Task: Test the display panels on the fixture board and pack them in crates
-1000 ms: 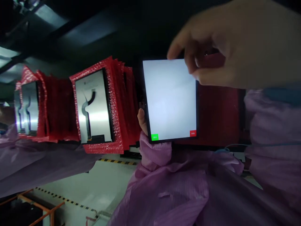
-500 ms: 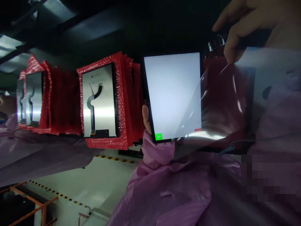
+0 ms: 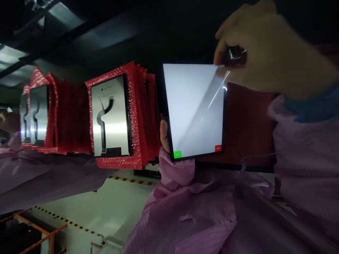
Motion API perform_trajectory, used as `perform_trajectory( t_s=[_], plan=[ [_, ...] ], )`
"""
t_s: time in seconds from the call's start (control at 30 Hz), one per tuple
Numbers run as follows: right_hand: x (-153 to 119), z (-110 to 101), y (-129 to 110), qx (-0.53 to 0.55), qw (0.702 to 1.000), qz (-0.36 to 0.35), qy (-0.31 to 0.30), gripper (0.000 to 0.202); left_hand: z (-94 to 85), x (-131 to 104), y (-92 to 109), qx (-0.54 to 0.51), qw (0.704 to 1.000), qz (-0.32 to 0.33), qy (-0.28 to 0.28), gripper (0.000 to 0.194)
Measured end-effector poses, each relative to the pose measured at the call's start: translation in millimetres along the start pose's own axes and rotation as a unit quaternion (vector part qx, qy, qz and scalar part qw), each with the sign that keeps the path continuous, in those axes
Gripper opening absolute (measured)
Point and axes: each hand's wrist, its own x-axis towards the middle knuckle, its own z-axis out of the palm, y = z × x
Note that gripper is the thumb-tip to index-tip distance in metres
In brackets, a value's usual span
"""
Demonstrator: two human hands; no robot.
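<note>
A lit display panel (image 3: 194, 113) glows white, with a green mark at its lower left corner and a red one at its lower right. My left hand (image 3: 164, 135) holds it from the left edge; a finger shows there and the rest is hidden behind. My right hand (image 3: 243, 53) pinches a clear film (image 3: 209, 102) at the panel's upper right corner. The film lies slanted over the right part of the lit face.
Left of the panel stand red bubble-wrap sleeves (image 3: 137, 116) with a silver-backed panel (image 3: 111, 120) in front. Another such stack (image 3: 54, 113) is further left, near another person's hand (image 3: 9, 121). A dark red surface (image 3: 249, 120) lies at right.
My right hand has moved left and down to the panel's corner, bringing the clear film from the right across the lit face. The red mark now shows fully.
</note>
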Motion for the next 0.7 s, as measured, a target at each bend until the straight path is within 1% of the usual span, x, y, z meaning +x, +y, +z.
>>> perform_trajectory(
  t_s=[0.03,0.07,0.1,0.13,0.17,0.2,0.23,0.33,0.37,0.4,0.43,0.5,0.57,0.6,0.63,0.67,0.7],
  plan=[
    [1,5,-9,-0.007,0.999,0.031,0.012,0.027,4.3,7,0,-0.093,0.995,-0.015,0.013,0.074],
    [2,10,-16,-0.018,0.998,0.062,0.022,0.037,7.2,12,0,-0.210,0.977,-0.037,0.020,0.074],
    [3,15,-22,-0.023,0.996,0.087,0.027,0.044,8.4,15,0,-0.327,0.943,-0.061,0.016,0.070],
    [2,18,-26,-0.019,0.994,0.106,0.028,0.048,8.1,17,0,-0.423,0.902,-0.084,0.004,0.066],
    [2,19,-28,-0.002,0.993,0.112,0.027,0.052,6.6,17,1,-0.491,0.865,-0.101,-0.010,0.062],
    [1,19,-29,0.029,0.994,0.105,0.026,0.055,4.4,17,4,-0.523,0.845,-0.112,-0.035,0.059],
    [0,18,-28,0.072,0.992,0.096,0.028,0.059,2.1,15,8,-0.535,0.834,-0.118,-0.069,0.056],
    [-2,8,-24,0.179,0.979,0.098,0.022,0.068,-0.1,11,31,-0.531,0.818,-0.129,-0.181,0.048],
    [-3,4,-22,0.190,0.976,0.103,0.021,0.068,1.6,11,41,-0.523,0.818,-0.121,-0.208,0.047],
    [-4,1,-21,0.186,0.977,0.104,0.022,0.066,4.1,10,50,-0.509,0.826,-0.101,-0.221,0.048],
    [-4,-2,-19,0.169,0.980,0.098,0.026,0.061,7.2,10,59,-0.487,0.843,-0.067,-0.219,0.049],
    [-6,-7,-16,0.126,0.989,0.076,0.026,0.052,12.8,10,69,-0.414,0.883,0.030,-0.219,0.052],
    [-9,-11,-13,0.095,0.993,0.074,0.011,0.049,15.7,7,69,-0.325,0.916,0.123,-0.199,0.052],
    [-10,-13,-11,0.087,0.993,0.077,0.002,0.050,16.1,4,65,-0.275,0.932,0.159,-0.173,0.052],
    [-12,-15,-9,0.082,0.993,0.081,-0.004,0.051,16.2,1,57,-0.216,0.949,0.189,-0.127,0.052],
    [-13,-18,-8,0.077,0.994,0.083,-0.008,0.053,16.1,-2,48,-0.146,0.965,0.209,-0.062,0.049],
    [-14,-19,-6,0.071,0.994,0.087,-0.011,0.055,16.3,-6,35,-0.066,0.973,0.220,0.013,0.044]
  ],
)
